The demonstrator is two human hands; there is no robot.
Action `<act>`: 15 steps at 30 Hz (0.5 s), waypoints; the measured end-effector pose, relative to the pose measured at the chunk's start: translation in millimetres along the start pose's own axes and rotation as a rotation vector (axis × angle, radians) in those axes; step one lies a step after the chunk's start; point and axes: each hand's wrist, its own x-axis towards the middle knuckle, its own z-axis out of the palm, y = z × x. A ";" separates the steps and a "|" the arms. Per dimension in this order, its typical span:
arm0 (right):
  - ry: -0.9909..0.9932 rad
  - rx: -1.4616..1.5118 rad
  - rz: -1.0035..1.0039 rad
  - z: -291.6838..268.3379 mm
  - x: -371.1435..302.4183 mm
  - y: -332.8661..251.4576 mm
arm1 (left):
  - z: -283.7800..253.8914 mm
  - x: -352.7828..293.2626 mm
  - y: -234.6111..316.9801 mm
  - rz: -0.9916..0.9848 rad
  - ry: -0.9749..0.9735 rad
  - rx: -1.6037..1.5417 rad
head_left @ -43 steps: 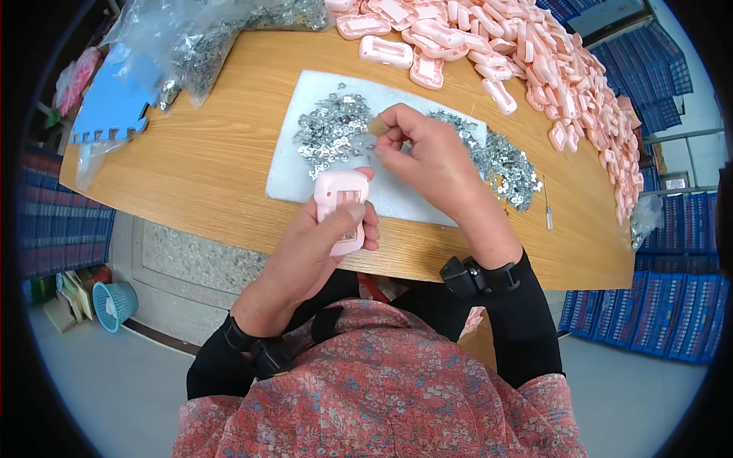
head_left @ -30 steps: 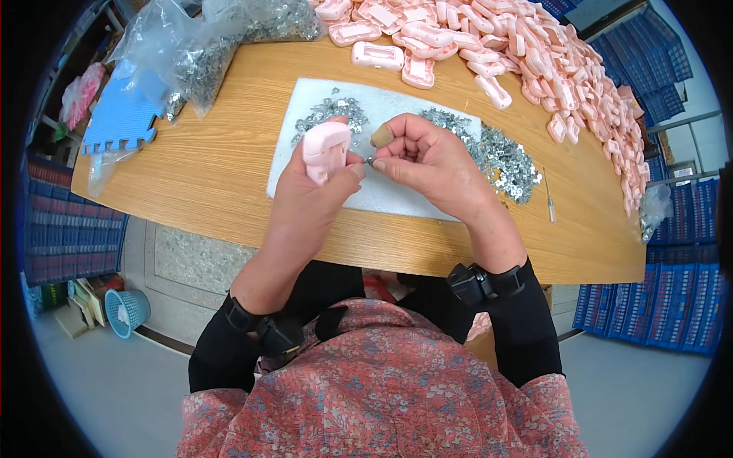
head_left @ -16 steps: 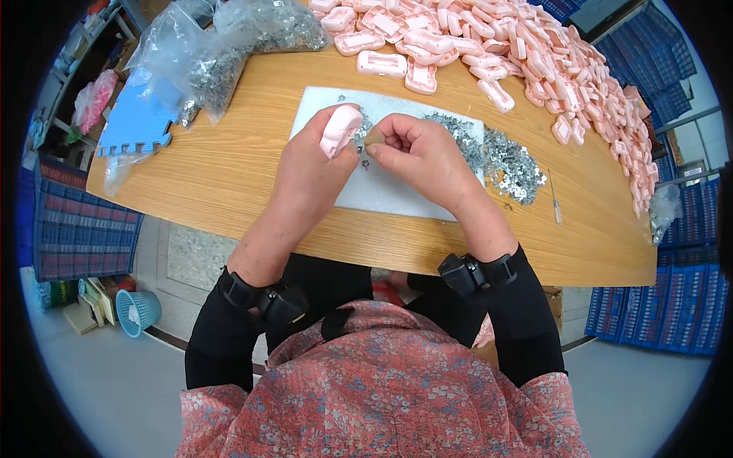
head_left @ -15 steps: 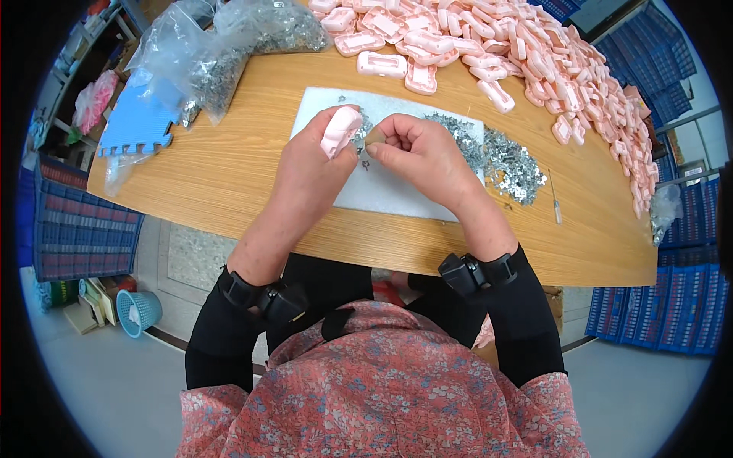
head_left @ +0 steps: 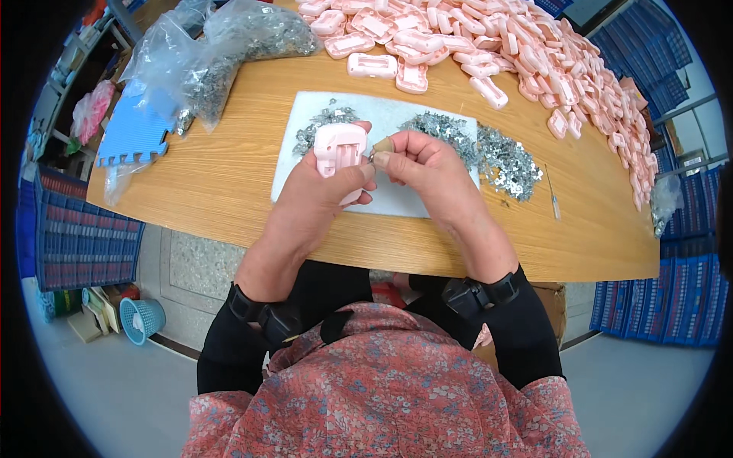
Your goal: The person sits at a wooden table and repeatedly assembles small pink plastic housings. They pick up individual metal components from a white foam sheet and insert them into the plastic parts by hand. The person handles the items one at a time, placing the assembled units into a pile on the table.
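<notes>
My left hand [head_left: 298, 206] is closed round a pale pink plastic housing [head_left: 330, 139], its side with rectangular recesses turned up. Close against the housing's right side, my right hand [head_left: 435, 179] pinches a small metal piece [head_left: 371, 156], mostly hidden by the fingertips. A tan cover sits on a right fingertip. Both hands are above a white foam pad [head_left: 397, 200]. On the pad, small silvery metal parts [head_left: 328, 116] lie beyond my left hand, and a larger heap of metal parts [head_left: 443, 128] lies beyond my right hand.
More metal parts [head_left: 510, 164] spill onto the wooden table [head_left: 229, 175] right of the pad, near a thin tool with a pale handle [head_left: 555, 204]. Many pink housings [head_left: 489, 53] cover the far right. Bags of metal parts [head_left: 214, 84] and a blue foam mat [head_left: 134, 130] occupy the left.
My left hand has turned the housing so its recessed side shows, and brought it closer to me. My right fingertips have come up against its side. Metal parts beyond my left hand are now visible.
</notes>
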 end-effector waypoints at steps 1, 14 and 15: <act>0.000 -0.024 -0.001 -1.9 -2.9 2.1 | 0.3 0.2 -3.0 -0.008 -0.016 -0.002; 0.109 0.028 -0.127 5.8 -37.8 -21.7 | 10.3 -7.8 -22.8 -0.252 -0.259 -0.564; 0.125 -0.020 -0.153 6.9 -38.3 -20.2 | 11.9 -8.6 -25.0 -0.264 -0.255 -0.565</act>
